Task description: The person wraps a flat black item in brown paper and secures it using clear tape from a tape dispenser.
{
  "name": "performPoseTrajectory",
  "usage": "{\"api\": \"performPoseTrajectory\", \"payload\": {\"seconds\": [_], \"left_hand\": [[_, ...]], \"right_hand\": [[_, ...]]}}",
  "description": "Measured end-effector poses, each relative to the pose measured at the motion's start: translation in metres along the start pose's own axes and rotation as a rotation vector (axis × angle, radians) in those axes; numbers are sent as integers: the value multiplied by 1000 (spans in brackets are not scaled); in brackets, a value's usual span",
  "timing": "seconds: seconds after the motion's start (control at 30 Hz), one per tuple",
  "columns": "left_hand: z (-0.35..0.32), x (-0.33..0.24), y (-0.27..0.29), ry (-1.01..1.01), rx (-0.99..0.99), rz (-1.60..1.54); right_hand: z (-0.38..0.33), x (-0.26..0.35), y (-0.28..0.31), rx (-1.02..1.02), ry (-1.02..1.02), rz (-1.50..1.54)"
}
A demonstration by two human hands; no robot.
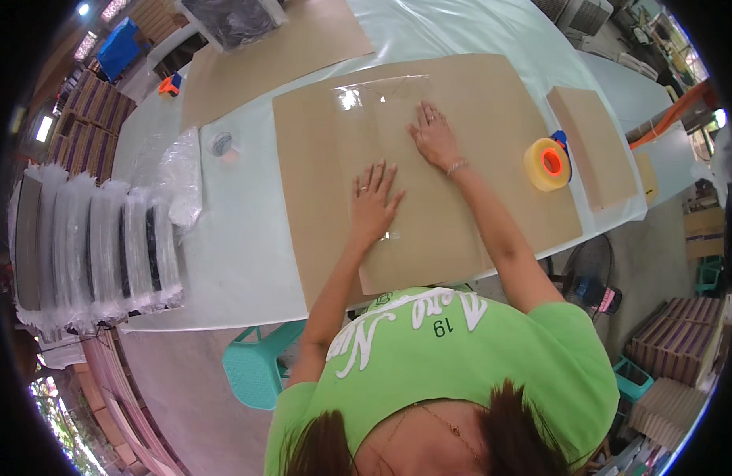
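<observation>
A large flat sheet of brown cardboard (501,135) lies on the pale table (239,254) in front of me. A strip of clear shiny tape or film (382,99) runs down its middle. My left hand (374,202) lies flat on the cardboard, fingers spread, over the near part of the strip. My right hand (433,135) presses flat farther up, fingers apart, beside the strip. Neither hand holds anything. A yellow tape roll with an orange core (547,164) sits on the cardboard to the right of my right forearm.
More brown cardboard sheets (290,44) lie at the far end, and a narrow cardboard piece (592,143) at the right. Several plastic-wrapped flat items (104,246) stand in a row at the left. A crumpled clear bag (179,170) lies beside them. A teal plastic stool (255,369) stands below the table edge.
</observation>
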State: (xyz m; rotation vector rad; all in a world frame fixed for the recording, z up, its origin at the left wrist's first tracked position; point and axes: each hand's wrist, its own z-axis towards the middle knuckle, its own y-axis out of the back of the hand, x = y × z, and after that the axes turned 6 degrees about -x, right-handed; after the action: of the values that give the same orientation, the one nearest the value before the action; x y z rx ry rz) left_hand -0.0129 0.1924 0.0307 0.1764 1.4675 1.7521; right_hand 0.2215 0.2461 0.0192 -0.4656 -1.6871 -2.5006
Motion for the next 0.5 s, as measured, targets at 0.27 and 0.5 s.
{"api": "performPoseTrajectory", "payload": {"seconds": [0.27, 0.5], "left_hand": [[-89, 46, 52, 210, -22, -362], [-110, 51, 92, 100, 160, -188]], "right_hand": [[-148, -5, 97, 130, -185, 537], [-176, -58, 127, 179, 174, 250]]}}
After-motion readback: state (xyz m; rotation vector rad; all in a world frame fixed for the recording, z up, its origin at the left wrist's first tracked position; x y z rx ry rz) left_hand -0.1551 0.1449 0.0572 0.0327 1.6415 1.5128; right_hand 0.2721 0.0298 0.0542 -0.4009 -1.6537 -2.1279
